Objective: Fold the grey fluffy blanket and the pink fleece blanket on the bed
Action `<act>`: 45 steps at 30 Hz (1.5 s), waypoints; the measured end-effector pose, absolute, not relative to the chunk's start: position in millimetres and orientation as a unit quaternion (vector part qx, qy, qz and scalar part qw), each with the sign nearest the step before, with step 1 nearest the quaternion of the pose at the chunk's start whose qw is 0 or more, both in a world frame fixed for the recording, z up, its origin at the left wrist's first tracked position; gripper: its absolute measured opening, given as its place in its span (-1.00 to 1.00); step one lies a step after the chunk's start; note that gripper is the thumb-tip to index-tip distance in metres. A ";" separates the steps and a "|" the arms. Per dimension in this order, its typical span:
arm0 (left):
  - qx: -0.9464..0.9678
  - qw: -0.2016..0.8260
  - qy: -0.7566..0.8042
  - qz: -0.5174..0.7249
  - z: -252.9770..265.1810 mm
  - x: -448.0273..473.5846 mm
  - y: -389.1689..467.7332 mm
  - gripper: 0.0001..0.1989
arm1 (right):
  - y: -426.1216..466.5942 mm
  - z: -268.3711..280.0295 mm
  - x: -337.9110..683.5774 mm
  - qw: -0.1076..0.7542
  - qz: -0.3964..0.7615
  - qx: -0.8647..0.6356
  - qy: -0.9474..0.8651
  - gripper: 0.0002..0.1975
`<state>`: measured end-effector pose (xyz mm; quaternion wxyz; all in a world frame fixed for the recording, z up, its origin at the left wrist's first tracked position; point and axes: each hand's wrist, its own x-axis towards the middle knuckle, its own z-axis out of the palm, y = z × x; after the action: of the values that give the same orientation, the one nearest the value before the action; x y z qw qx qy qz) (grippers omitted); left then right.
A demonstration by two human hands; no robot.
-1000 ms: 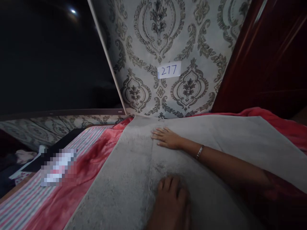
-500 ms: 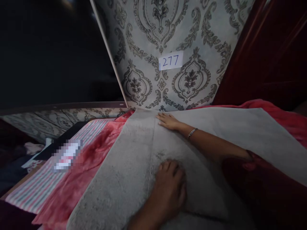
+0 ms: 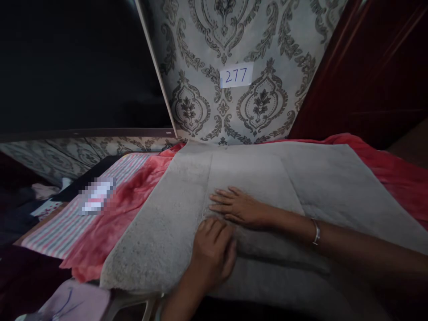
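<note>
A large grey cloth [image 3: 150,223] with a velvety, speckled surface is spread in front of me, its far edge against the wall. My right hand [image 3: 237,207] lies flat on it near the middle, fingers stretched and slightly apart; a silvery bracelet [image 3: 316,232] circles that wrist. Just nearer to me, my left hand [image 3: 214,249] is curled at a raised fold of the cloth, knuckles up. Its fingertips are tucked out of sight, and they seem to grip the fold. A dark shadow line runs rightward from it under the fold.
Red plush fabric [image 3: 133,191] shows under the cloth at left and right. Further left lie a striped cloth [image 3: 63,227] and a blurred item [image 3: 97,196]. A dark screen [image 3: 76,67] stands behind, beside a paper marked 277 [image 3: 236,75]. A pinkish seat [image 3: 76,301] is at lower left.
My right hand has slid from the far edge back toward me, close to my left hand. My left hand has shifted slightly left. The near edge and the pinkish seat have come into view.
</note>
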<state>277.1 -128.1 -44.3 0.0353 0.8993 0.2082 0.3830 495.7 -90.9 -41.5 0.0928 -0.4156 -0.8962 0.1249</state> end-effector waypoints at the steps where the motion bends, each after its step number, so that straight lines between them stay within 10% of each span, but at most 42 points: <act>1: 0.910 0.037 0.221 0.349 -47.4 274.2 -133.7 -0.69 | -88.3 -43.8 495.6 0.086 0.116 -0.411 -0.900 -0.47; 7: 0.937 0.028 0.254 0.237 -67.5 270.0 -145.0 -0.41 | -32.4 -53.0 532.0 0.072 0.074 -0.475 -0.874 -0.33; 19: 0.931 0.002 0.237 0.277 -73.0 265.6 -135.4 -0.43 | 7.7 -36.6 615.9 0.063 0.033 -0.688 -0.723 -0.35; 29: 0.951 0.010 0.138 0.277 -74.0 321.1 -161.7 -0.40 | -124.8 -44.2 592.4 0.084 0.098 -0.540 -0.832 -0.34; 45: 0.959 -0.111 0.126 0.228 -95.0 343.6 -158.9 -0.27 | -20.7 -82.5 692.2 0.142 0.020 -0.727 -0.672 -0.35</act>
<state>343.6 -158.9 -95.0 -0.1107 0.9591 0.1265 0.2276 692.2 -20.7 -82.5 0.1416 -0.7270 -0.6716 0.0202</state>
